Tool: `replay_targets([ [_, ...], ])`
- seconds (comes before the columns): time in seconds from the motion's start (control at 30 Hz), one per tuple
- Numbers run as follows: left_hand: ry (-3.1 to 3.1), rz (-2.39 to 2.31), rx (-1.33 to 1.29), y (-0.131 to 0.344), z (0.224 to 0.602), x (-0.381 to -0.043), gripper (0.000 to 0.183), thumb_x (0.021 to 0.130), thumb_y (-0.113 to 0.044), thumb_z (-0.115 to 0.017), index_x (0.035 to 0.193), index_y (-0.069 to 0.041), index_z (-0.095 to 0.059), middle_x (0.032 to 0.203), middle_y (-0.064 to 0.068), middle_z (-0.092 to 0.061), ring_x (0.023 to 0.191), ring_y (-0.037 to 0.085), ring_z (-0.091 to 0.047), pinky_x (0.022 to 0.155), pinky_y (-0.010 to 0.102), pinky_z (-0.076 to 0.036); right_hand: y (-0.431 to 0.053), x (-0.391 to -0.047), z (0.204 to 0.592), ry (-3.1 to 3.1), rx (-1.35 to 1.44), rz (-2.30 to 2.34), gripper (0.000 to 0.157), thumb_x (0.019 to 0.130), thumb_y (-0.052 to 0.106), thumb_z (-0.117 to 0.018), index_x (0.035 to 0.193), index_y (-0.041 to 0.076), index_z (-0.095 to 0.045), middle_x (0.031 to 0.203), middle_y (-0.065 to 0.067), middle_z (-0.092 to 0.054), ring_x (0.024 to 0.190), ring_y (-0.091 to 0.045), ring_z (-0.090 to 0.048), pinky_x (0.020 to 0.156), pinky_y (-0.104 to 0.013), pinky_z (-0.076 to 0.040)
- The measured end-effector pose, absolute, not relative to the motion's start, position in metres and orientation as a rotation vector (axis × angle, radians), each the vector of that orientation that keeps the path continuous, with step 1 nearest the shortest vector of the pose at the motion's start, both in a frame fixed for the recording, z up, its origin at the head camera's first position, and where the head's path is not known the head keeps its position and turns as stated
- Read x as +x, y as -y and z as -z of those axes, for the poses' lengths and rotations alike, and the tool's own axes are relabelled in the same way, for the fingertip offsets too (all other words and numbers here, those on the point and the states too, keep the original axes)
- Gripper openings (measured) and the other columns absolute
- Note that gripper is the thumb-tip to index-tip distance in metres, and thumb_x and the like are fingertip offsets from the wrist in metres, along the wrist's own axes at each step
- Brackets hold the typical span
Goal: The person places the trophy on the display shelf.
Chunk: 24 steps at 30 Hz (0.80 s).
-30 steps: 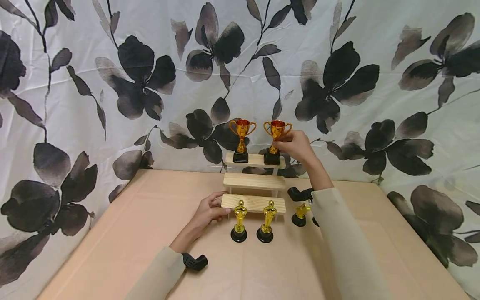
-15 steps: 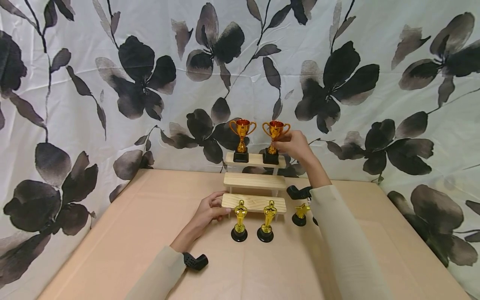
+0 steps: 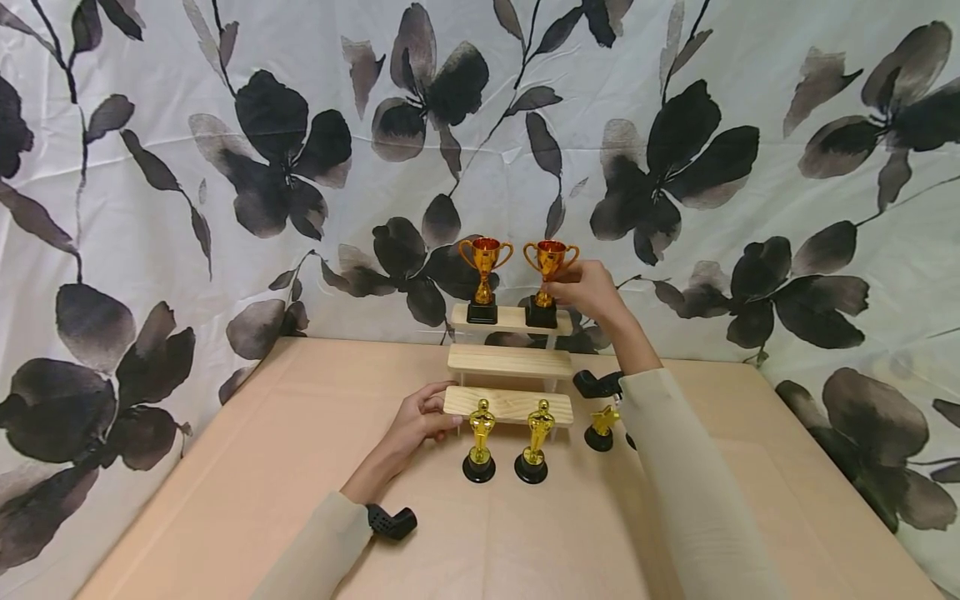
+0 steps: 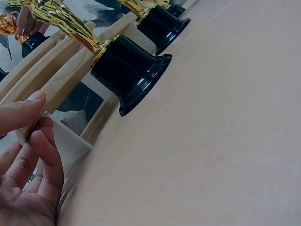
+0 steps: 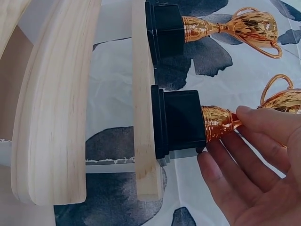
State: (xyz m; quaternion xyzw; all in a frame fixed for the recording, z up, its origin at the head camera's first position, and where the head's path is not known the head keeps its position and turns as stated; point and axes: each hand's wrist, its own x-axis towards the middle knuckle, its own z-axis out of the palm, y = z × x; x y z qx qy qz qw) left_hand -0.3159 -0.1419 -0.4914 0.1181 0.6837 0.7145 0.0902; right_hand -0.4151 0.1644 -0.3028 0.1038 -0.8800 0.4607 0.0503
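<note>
On the top step of a three-tier wooden display stand [image 3: 510, 362] stand two orange-gold trophy cups with black square bases. My right hand [image 3: 588, 292] pinches the stem of the right trophy cup [image 3: 551, 260], whose base rests on the step in the right wrist view. The left trophy cup [image 3: 485, 258] stands beside it, apart. Down at the lowest step, my left hand [image 3: 411, 425] pinches the left end of the board between thumb and fingers, plain in the left wrist view. Two gold figure trophies, a left one [image 3: 479, 446] and a right one [image 3: 533, 446], stand upright before the stand.
A gold star trophy [image 3: 600, 428] stands right of the stand, and part of another black base shows by the right sleeve [image 3: 697, 467]. Behind the table [image 3: 315, 400] hangs a floral cloth [image 3: 540, 183]. Black wrist devices sit at both wrists.
The right trophy cup has shifted slightly left along the top step, with my right hand still holding its stem. My left hand stays at the lowest board.
</note>
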Motion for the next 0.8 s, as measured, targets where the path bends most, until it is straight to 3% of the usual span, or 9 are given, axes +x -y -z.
replay_targets([
  [0.27, -2.020, -2.129, 0.360, 0.143, 0.491, -0.316, 0.077, 0.086, -0.010, -0.080, 0.153, -0.004, -0.044, 0.095, -0.002, -0.071, 0.067, 0.010, -0.054, 0.060, 0.022, -0.047, -0.165, -0.416, 0.303, 2.684, 0.330, -1.414, 0.040, 0.098, 0.020, -0.071, 0.129, -0.005, -0.066, 0.129, -0.026, -0.068, 0.113, -0.037, -0.069, 0.094, -0.044, -0.060],
  [0.43, -2.030, -2.126, 0.354, 0.142, 0.491, -0.315, 0.074, 0.088, -0.007, -0.078, 0.153, -0.004, -0.044, 0.094, -0.007, -0.071, 0.067, 0.010, -0.054, 0.060, 0.022, -0.047, -0.166, -0.418, 0.305, 2.670, 0.342, -1.439, 0.039, 0.098, 0.018, -0.071, 0.128, -0.006, -0.067, 0.128, -0.027, -0.068, 0.111, -0.038, -0.069, 0.096, -0.050, -0.058],
  [0.67, -2.035, -2.137, 0.348, 0.142, 0.492, -0.316, 0.072, 0.088, -0.005, -0.077, 0.153, -0.003, -0.044, 0.094, -0.007, -0.073, 0.065, 0.009, -0.053, 0.060, 0.022, -0.048, -0.170, -0.414, 0.305, 2.683, 0.379, -1.376, 0.039, 0.097, 0.020, -0.073, 0.129, -0.001, -0.067, 0.128, -0.022, -0.070, 0.110, -0.034, -0.069, 0.089, -0.038, -0.061],
  [0.8, -2.033, -2.133, 0.345, 0.143, 0.492, -0.316, 0.074, 0.087, -0.007, -0.079, 0.153, -0.004, -0.045, 0.093, -0.007, -0.072, 0.065, 0.010, -0.053, 0.060, 0.022, -0.048, -0.175, -0.407, 0.305, 2.671, 0.424, -1.348, 0.041, 0.097, 0.021, -0.073, 0.132, 0.001, -0.065, 0.131, -0.021, -0.068, 0.116, -0.035, -0.067, 0.094, -0.042, -0.058],
])
